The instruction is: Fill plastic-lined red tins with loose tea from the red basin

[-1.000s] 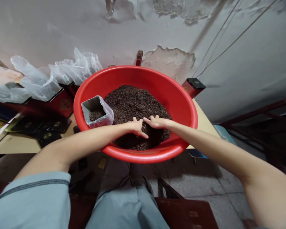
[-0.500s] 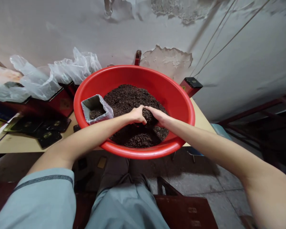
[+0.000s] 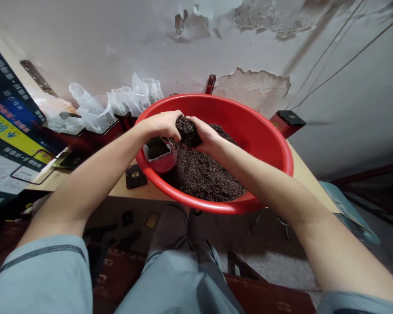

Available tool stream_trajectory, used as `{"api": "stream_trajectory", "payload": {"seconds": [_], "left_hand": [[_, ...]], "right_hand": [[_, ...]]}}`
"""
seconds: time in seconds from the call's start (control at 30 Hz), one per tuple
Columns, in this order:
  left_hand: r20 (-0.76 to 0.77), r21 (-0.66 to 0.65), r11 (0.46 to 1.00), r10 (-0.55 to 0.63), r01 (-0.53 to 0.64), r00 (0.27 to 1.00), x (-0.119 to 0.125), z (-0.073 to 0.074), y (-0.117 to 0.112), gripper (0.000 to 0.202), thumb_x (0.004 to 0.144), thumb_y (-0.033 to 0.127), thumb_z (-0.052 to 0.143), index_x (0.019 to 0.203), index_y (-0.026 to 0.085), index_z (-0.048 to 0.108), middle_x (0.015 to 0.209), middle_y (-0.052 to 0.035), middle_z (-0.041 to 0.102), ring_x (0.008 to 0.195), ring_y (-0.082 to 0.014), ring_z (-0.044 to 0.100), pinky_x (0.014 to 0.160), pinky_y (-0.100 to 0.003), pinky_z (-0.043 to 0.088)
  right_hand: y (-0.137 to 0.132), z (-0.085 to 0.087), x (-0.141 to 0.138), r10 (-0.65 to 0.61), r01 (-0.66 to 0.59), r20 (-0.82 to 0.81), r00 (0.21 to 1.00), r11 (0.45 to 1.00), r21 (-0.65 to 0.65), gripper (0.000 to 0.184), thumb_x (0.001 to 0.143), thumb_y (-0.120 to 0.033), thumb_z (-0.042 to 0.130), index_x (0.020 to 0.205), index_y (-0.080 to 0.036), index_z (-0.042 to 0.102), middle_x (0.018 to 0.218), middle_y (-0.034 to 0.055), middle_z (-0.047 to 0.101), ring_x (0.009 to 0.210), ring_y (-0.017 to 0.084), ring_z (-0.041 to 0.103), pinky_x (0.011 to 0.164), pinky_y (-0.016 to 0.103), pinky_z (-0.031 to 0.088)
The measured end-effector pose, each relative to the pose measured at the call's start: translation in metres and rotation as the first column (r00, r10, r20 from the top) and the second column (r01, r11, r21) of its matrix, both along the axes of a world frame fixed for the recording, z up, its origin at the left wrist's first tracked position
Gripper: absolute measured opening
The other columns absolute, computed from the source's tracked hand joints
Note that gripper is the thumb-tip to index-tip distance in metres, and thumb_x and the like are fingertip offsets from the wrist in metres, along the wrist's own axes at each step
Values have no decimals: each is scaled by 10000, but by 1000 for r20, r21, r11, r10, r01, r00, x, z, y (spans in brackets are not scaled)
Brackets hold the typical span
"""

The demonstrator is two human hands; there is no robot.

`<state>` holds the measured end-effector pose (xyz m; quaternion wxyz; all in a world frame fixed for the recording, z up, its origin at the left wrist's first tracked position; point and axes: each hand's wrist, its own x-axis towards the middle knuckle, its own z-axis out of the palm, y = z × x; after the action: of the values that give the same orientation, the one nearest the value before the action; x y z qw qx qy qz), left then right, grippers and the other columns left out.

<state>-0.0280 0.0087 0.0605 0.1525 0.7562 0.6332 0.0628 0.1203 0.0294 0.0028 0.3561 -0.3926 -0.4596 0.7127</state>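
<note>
A big red basin [image 3: 268,135] on a table edge holds a heap of dark loose tea leaves [image 3: 206,174]. My left hand [image 3: 162,124] and my right hand [image 3: 207,136] are cupped together around a clump of the dark leaves [image 3: 187,130], lifted above the heap. Just below the hands stands a small open grey pouch [image 3: 157,150] at the basin's left inner side, partly hidden by my left hand.
Crumpled clear plastic bags [image 3: 118,104] lie on red boxes at the back left. Dark printed cartons [image 3: 9,126] lean at the far left. A small black packet [image 3: 134,176] lies on the tan table [image 3: 304,172]. A peeling wall stands behind.
Both hands scooped a clump of leaves out of the heap and raised it leftward over the small pouch. The camera view shifted.
</note>
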Motion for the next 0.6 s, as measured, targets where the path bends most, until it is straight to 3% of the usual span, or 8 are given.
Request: {"api": "stream_trajectory", "payload": {"seconds": [0.2, 0.33, 0.47, 0.6], "left_hand": [[56, -38, 988, 153, -151, 987, -53, -27, -18, 659, 634, 150, 827, 1273, 162, 668, 1145, -70, 768, 1102, -277, 732, 997, -314, 565], [211, -17, 984, 178, -179, 961, -65, -43, -25, 853, 627, 85, 785, 1451, 157, 574, 1280, -89, 742, 1164, -262, 720, 1008, -307, 569], [325, -92, 979, 201, -181, 924, -72, -42, -25, 882, 656, 3, 689, 1506, 191, 546, 1263, -91, 750, 1097, -251, 752, 871, -294, 616], [429, -103, 969, 246, -224, 869, -80, -35, -26, 808, 701, -69, 559, 1466, 190, 596, 1288, -94, 749, 1108, -213, 754, 860, -280, 619]], "right_hand": [[1, 17, -49, 18, -18, 3, 1000, 993, -113, 149, 1049, -327, 527, 959, -218, 572, 702, -14, 588, 692, 166, 608, 740, 335, 589], [-6, 23, -64, -1, 4, 44, 999, 998, -70, 125, 1033, -270, 527, 941, -203, 576, 721, -13, 575, 723, 153, 604, 768, 311, 563], [-21, 35, -71, 49, -50, 112, 993, 999, 8, 132, 1033, -280, 514, 990, -189, 599, 834, 33, 636, 808, 186, 643, 816, 369, 560], [-24, 45, -62, 103, -120, 190, 976, 990, 77, 212, 1037, -341, 526, 1136, -181, 623, 1180, 120, 684, 1091, 262, 667, 981, 487, 543]]}}
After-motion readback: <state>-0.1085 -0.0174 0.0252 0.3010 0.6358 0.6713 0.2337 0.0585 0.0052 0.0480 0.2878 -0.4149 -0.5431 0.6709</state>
